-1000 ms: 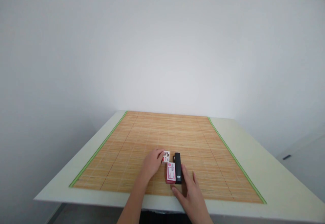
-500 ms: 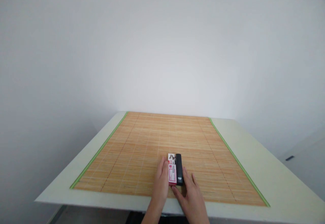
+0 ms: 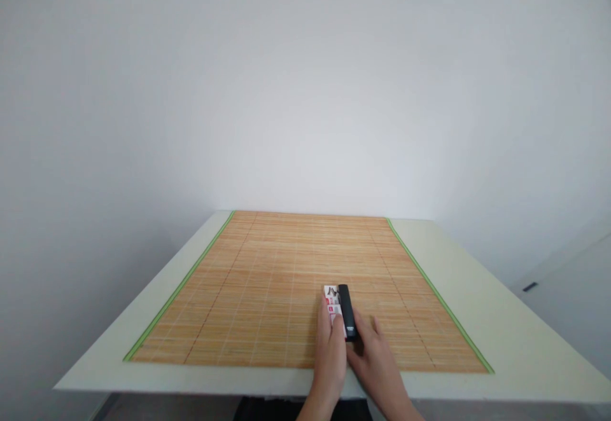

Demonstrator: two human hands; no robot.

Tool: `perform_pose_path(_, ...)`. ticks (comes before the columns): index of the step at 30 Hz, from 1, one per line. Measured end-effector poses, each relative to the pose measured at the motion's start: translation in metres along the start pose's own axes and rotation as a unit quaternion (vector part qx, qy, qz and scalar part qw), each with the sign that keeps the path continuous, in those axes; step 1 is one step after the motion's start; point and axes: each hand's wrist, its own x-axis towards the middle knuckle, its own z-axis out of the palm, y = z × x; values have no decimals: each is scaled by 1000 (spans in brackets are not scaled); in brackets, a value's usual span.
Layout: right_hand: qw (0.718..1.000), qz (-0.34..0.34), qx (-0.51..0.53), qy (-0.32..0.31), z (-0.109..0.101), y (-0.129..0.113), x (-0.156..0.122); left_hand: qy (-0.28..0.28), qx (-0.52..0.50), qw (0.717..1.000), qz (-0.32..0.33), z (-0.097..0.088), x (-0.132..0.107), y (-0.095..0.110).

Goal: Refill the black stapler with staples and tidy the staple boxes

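Note:
My left hand point(image 3: 331, 352) lies with its fingers stretched forward over a red-and-white box point(image 3: 335, 312), covering most of it. A small white box point(image 3: 330, 292) sits just beyond that box, touching it. A black stapler point(image 3: 347, 311) lies lengthwise against the right side of both boxes. My right hand point(image 3: 377, 360) rests on the bamboo mat point(image 3: 267, 281) with its fingers apart, the fingertips against the stapler's near end. Neither hand lifts anything.
The bamboo mat with green edging covers most of a pale table point(image 3: 482, 294). White walls stand behind and to the left. The table's near edge runs just under my wrists.
My left hand moved right from the small white box, which now sits beyond the red-and-white box, and came to lie over that box. The right hand closed in on the stapler.

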Motion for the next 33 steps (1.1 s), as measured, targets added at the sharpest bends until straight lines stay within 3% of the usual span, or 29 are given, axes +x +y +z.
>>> perform_pose_path(6, 998, 64, 2, -16, -67, 68, 11, -171, 132, 971, 100, 50, 24, 12)
perform_pose_path(12, 993, 113, -4, -17, -109, 110, 18, -204, 290, 912, 207, 68, 47, 19)
perform_pose_path(16, 994, 106, 11, -14, -113, 116, 18, -214, 342, 878, 258, 69, 48, 18)
perform_pose_path(20, 994, 106, 8, -1, -108, 118, 15, -205, 370, 867, 265, 71, 45, 14)
perform_pose_path(33, 996, 88, -2, 3, -107, 111, 16, -204, 335, 885, 252, 64, 42, 19)
